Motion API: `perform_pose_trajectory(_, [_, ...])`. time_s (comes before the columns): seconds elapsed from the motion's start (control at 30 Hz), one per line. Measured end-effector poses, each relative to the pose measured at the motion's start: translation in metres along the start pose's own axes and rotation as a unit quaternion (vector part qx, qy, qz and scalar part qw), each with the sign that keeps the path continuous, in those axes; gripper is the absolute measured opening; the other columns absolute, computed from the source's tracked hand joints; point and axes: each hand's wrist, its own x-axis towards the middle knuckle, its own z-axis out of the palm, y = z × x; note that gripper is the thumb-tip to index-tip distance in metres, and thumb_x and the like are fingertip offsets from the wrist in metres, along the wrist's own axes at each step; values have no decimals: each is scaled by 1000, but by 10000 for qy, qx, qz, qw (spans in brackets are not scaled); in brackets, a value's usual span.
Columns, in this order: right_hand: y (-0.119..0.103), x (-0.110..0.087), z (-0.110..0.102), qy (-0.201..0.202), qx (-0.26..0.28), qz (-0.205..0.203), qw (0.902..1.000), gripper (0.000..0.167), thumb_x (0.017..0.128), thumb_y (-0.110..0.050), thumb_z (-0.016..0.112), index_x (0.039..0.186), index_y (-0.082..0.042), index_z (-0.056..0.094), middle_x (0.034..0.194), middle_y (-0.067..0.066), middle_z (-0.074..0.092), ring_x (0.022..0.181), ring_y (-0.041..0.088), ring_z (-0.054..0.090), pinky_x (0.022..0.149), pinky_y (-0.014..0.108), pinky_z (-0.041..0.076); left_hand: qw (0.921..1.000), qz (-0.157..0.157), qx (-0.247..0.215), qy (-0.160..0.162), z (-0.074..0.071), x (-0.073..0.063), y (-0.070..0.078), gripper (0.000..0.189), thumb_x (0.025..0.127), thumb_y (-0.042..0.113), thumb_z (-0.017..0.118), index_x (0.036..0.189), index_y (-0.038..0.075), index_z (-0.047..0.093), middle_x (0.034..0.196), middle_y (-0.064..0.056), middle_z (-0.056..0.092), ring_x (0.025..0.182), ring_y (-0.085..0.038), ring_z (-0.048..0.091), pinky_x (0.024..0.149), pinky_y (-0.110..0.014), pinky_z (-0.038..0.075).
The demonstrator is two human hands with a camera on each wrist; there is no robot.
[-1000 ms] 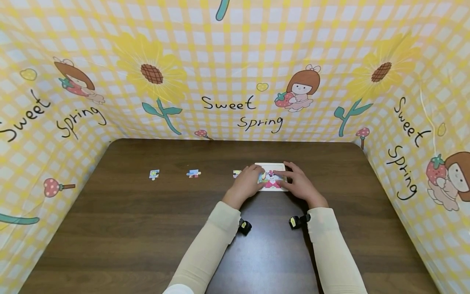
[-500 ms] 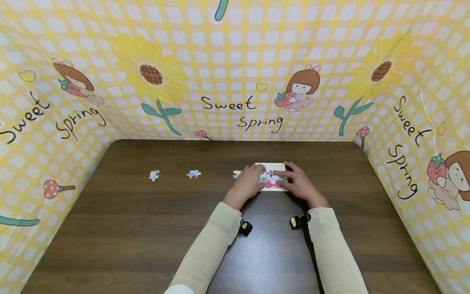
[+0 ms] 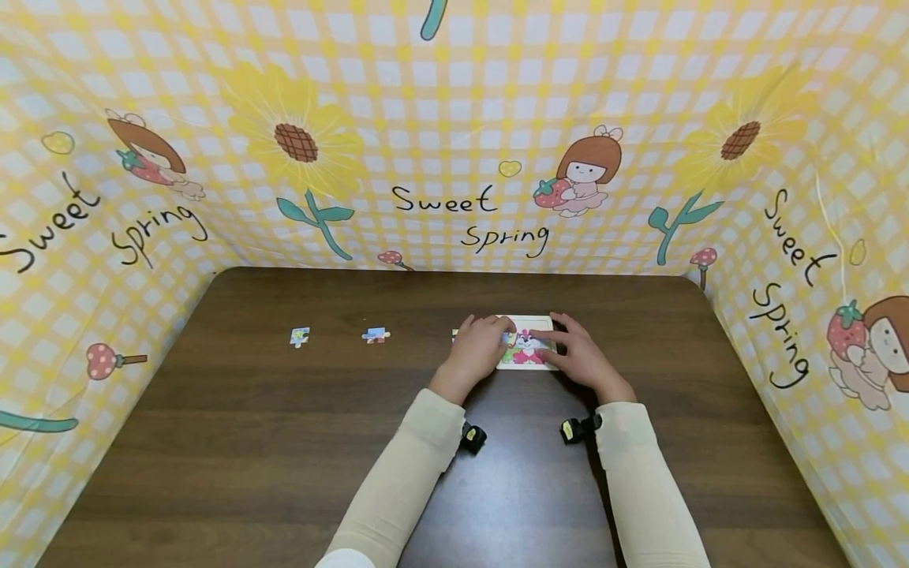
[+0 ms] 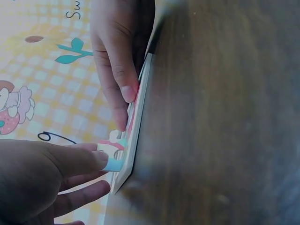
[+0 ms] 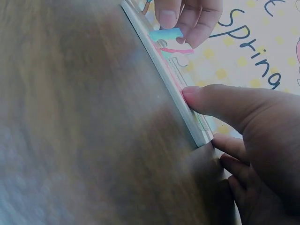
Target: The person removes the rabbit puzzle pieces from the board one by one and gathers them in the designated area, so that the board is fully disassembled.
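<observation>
My left hand [image 3: 472,351] pinches a jigsaw piece [image 4: 112,163] with thumb and fingers at the left part of a small puzzle board [image 3: 529,319]. The piece is light blue with pink and white, and stands tilted up from the board's face. A white rim frames the board, and a pink-and-white cartoon animal shows in its picture. From the other side, my right hand [image 3: 585,359] grips the board, with thumb [image 5: 192,96] on the picture and other fingers around the right edge. The left hand covers the board's left edge in the head view.
Two loose jigsaw pieces, one far left [image 3: 300,337] and one nearer [image 3: 375,335], lie on the brown wooden table [image 3: 248,442]. A third piece [image 3: 455,337] peeks out beside the left hand. Yellow checked cloth [image 3: 440,142] walls the back and sides.
The left hand's thumb and fingers have shifted slightly up, and green at the lower left of the picture now shows. More of the third loose piece is covered. The right hand stays still.
</observation>
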Motion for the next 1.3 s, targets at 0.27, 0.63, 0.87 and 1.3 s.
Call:
perform_pose_trajectory(0.27, [1, 0, 0, -13, 20, -1, 10000, 40, 95, -25, 65, 134, -17, 61, 156, 17, 26, 145, 39, 13, 109, 61, 24, 9994, 21, -191, 274, 3, 3, -2, 19, 99, 16, 56, 113, 21, 68, 114, 1, 68, 105, -17, 64, 103, -45, 41])
perform_pose_trajectory(0.63, [1, 0, 1, 24, 33, 22, 10000, 40, 94, -27, 66, 133, -17, 63, 156, 16, 27, 145, 37, 15, 110, 60, 22, 9937, -120, -1056, 365, 8, 3, -5, 17, 99, 15, 56, 111, 17, 68, 111, 0, 66, 98, -17, 64, 81, -34, 53])
perform_pose_trajectory(0.87, [1, 0, 1, 10, 46, 54, 10000, 40, 94, -27, 67, 133, -17, 63, 156, 16, 27, 145, 37, 15, 110, 60, 22, 9922, -124, -1167, 420, 9, 4, -5, 16, 99, 13, 56, 108, 16, 68, 108, -1, 66, 97, -16, 63, 82, -33, 52])
perform_pose_trajectory(1.3, [1, 1, 0, 23, -11, 89, 10000, 40, 94, -29, 67, 132, -19, 63, 156, 15, 28, 144, 37, 16, 110, 60, 21, 9910, -225, -1199, 547, 7, 4, -7, 11, 95, 12, 61, 104, 12, 68, 98, -2, 65, 87, -17, 62, 77, -33, 52])
